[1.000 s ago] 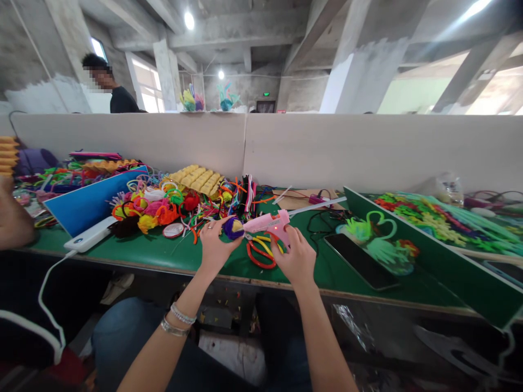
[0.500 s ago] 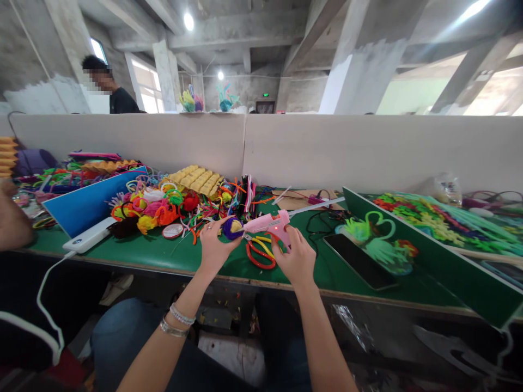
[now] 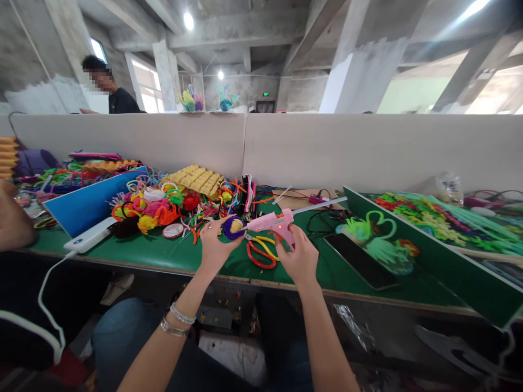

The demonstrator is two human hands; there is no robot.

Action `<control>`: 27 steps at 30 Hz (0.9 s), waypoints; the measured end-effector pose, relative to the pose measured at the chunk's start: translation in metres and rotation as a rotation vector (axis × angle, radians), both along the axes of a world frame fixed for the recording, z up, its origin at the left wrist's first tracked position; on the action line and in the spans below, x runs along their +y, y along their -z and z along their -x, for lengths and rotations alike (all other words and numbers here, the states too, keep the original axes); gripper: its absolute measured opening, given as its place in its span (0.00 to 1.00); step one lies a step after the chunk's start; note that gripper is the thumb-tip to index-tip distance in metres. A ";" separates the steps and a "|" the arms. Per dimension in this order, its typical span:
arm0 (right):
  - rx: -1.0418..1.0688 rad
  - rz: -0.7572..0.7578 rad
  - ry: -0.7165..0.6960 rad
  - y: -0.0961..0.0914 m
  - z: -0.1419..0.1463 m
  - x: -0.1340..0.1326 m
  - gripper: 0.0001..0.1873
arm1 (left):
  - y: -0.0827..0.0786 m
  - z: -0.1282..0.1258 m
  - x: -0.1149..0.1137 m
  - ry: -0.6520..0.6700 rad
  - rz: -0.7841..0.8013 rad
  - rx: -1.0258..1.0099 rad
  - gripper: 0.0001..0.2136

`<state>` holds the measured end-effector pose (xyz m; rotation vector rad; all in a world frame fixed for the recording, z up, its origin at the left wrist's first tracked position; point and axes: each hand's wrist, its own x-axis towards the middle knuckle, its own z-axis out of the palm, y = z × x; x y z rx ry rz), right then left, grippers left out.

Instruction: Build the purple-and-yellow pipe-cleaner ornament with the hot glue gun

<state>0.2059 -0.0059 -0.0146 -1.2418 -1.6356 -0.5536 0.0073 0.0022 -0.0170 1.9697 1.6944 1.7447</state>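
Observation:
My left hand (image 3: 214, 245) is closed round a small purple and yellow pipe-cleaner piece (image 3: 233, 227), held just above the green table (image 3: 155, 251). My right hand (image 3: 299, 256) grips the handle of a pink glue gun (image 3: 273, 222), whose nozzle touches that piece. A white glue stick pokes out of the gun's back end. Red and yellow scissors (image 3: 261, 252) lie on the table right under both hands.
A heap of coloured pipe cleaners (image 3: 163, 204) and a yellow tray (image 3: 196, 179) lie behind the hands. A blue board (image 3: 87, 202), a white power bank (image 3: 90, 234), a black phone (image 3: 360, 260) and a green divider (image 3: 429, 257) are nearby. Another person's arm (image 3: 12, 223) rests left.
The glue gun's nozzle and the purple piece have shifted slightly in my hands; both hands stay in almost the same place.

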 end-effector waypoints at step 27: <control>0.089 -0.039 0.012 0.002 -0.016 0.005 0.13 | -0.002 -0.001 -0.004 0.076 -0.048 0.008 0.23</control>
